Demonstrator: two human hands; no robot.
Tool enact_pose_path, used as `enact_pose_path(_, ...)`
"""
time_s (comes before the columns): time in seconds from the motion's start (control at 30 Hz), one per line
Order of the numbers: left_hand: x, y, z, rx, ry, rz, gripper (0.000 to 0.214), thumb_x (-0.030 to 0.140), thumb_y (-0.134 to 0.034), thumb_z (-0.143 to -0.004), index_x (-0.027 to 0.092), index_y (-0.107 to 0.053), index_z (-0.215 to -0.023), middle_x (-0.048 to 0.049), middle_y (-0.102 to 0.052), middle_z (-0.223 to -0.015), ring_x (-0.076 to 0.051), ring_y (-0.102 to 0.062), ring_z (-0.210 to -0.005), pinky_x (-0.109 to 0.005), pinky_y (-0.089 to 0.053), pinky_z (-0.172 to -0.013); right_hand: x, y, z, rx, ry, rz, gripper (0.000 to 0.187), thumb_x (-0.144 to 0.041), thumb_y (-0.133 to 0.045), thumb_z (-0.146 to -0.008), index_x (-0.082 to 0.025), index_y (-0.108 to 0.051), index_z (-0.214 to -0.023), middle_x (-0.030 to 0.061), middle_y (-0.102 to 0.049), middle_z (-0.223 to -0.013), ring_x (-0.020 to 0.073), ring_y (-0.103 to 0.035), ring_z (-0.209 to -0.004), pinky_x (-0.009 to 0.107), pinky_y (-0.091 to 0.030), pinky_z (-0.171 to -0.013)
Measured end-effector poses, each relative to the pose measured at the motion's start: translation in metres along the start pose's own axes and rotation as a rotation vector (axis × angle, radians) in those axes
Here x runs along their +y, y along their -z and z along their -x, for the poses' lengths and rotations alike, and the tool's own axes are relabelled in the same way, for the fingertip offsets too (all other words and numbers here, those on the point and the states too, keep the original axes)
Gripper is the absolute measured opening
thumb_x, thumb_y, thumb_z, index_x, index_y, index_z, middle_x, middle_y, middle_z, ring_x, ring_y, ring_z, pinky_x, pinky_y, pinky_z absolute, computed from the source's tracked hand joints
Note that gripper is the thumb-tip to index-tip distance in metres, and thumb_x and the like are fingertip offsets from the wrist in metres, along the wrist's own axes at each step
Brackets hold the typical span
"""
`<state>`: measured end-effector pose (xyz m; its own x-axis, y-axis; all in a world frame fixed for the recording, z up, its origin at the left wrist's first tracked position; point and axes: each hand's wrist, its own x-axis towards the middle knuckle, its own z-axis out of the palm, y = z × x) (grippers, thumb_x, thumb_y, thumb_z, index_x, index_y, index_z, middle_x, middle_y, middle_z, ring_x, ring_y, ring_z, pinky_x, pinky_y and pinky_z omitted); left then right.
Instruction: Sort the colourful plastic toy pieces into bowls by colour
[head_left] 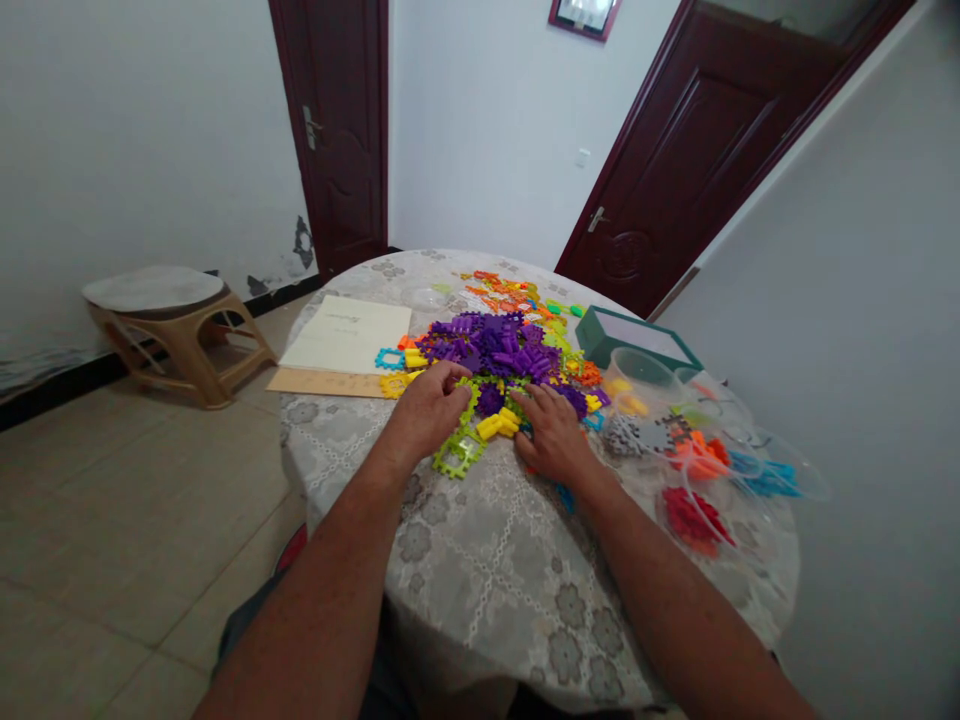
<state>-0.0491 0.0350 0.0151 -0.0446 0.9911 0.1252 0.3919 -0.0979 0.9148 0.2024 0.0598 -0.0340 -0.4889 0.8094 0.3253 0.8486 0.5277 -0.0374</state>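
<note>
My left hand (pixel 431 408) is at the near left edge of a heap of plastic building pieces. Its fingers are bent and pressed together beside a lime-green notched frame (pixel 459 453); what they hold, if anything, is hidden. Across from it, my right hand (pixel 553 432) lies palm down with fingers apart, its fingertips touching the heap's near edge. Yellow tube-like pieces (pixel 499 423) lie on the cloth between my hands. Behind them rises the mound of purple pieces (pixel 495 342), with lime-green and blue bits around it.
An open pale booklet (pixel 345 335) lies at left. Orange pieces (pixel 502 292) are scattered farther back. At right are a green box (pixel 637 338), clear tubs (pixel 645 372), red pieces (pixel 694 515) and blue pieces (pixel 772 475). A stool (pixel 169 320) stands left of the round, cloth-covered table (pixel 480 580).
</note>
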Motion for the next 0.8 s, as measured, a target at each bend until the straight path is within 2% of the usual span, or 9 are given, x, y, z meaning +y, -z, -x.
enact_pose_path(0.1,-0.002,-0.001,0.0,0.008,-0.024,-0.026,0.028,0.032,-0.061,-0.087,0.02,-0.069,-0.111,0.0005,-0.064,-0.078,-0.016,-0.061,-0.069,-0.028,-0.049,-0.064,0.005,0.004,0.001,-0.008,-0.052,-0.01,0.056,-0.028,-0.063,-0.088,-0.019,-0.061,-0.143,0.0181,-0.06,-0.138,0.0345,-0.052,-0.128,0.05,-0.037,-0.111)
enact_pose_path(0.2,-0.007,-0.002,-0.001,0.006,-0.032,-0.036,0.029,0.033,-0.061,-0.087,0.02,-0.07,-0.112,-0.0001,-0.065,-0.079,-0.018,-0.062,-0.072,-0.029,-0.05,-0.066,0.014,0.011,0.008,-0.011,-0.052,-0.005,0.048,-0.022,-0.06,-0.085,-0.017,-0.065,-0.132,0.0164,-0.067,-0.123,0.0319,-0.058,-0.115,0.046,-0.04,-0.106)
enact_pose_path(0.3,-0.011,-0.003,0.0,-0.004,-0.04,-0.026,0.03,0.034,-0.061,-0.087,0.021,-0.07,-0.113,-0.0005,-0.067,-0.08,-0.018,-0.062,-0.074,-0.029,-0.051,-0.068,0.023,0.013,0.016,0.016,-0.027,-0.034,0.043,-0.022,-0.056,-0.088,-0.015,-0.064,-0.129,0.0163,-0.07,-0.121,0.0314,-0.061,-0.111,0.046,-0.041,-0.106)
enact_pose_path(0.4,-0.013,-0.004,0.001,-0.021,-0.041,-0.018,0.031,0.034,-0.061,-0.088,0.022,-0.069,-0.114,-0.0004,-0.066,-0.08,-0.018,-0.063,-0.074,-0.029,-0.051,-0.068,0.026,0.014,0.022,0.076,-0.068,-0.117,0.04,-0.027,-0.054,-0.091,-0.015,-0.063,-0.128,0.0163,-0.072,-0.118,0.0317,-0.063,-0.109,0.046,-0.045,-0.103)
enact_pose_path(0.5,-0.011,-0.008,0.005,-0.037,-0.047,-0.002,0.032,0.033,-0.061,-0.088,0.022,-0.068,-0.116,0.0007,-0.063,-0.077,-0.017,-0.062,-0.071,-0.028,-0.05,-0.066,0.021,0.02,0.023,0.106,-0.179,-0.302,0.039,-0.034,-0.056,-0.093,-0.02,-0.061,-0.129,0.0107,-0.073,-0.108,0.0285,-0.067,-0.097,0.041,-0.051,-0.091)
enact_pose_path(0.6,-0.006,-0.014,0.009,-0.091,-0.056,0.053,0.034,0.033,-0.06,-0.088,0.022,-0.067,-0.12,0.0012,-0.061,-0.076,-0.017,-0.062,-0.07,-0.028,-0.049,-0.063,0.011,0.029,0.022,0.102,-0.258,-0.546,0.033,-0.039,-0.058,-0.094,-0.024,-0.062,-0.123,0.0043,-0.073,-0.101,0.0248,-0.066,-0.089,0.035,-0.053,-0.08)
enact_pose_path(0.7,-0.002,-0.022,0.012,-0.19,-0.041,0.151,0.038,0.037,-0.06,-0.09,0.023,-0.066,-0.125,0.0007,-0.063,-0.079,-0.017,-0.062,-0.07,-0.027,-0.049,-0.062,-0.001,0.032,0.022,0.093,-0.242,-0.745,0.027,-0.041,-0.058,-0.095,-0.024,-0.064,-0.116,0.0023,-0.072,-0.104,0.0232,-0.066,-0.094,0.032,-0.052,-0.082)
enact_pose_path(0.8,0.0,-0.031,0.013,-0.256,-0.036,0.225,0.041,0.044,-0.066,-0.088,0.022,-0.066,-0.123,0.0005,-0.065,-0.081,-0.016,-0.062,-0.069,-0.026,-0.049,-0.06,-0.012,0.03,0.023,0.005,-0.213,-0.879,0.02,-0.038,-0.059,-0.095,-0.023,-0.065,-0.107,-0.0001,-0.071,-0.095,0.0203,-0.064,-0.085,0.03,-0.051,-0.077)
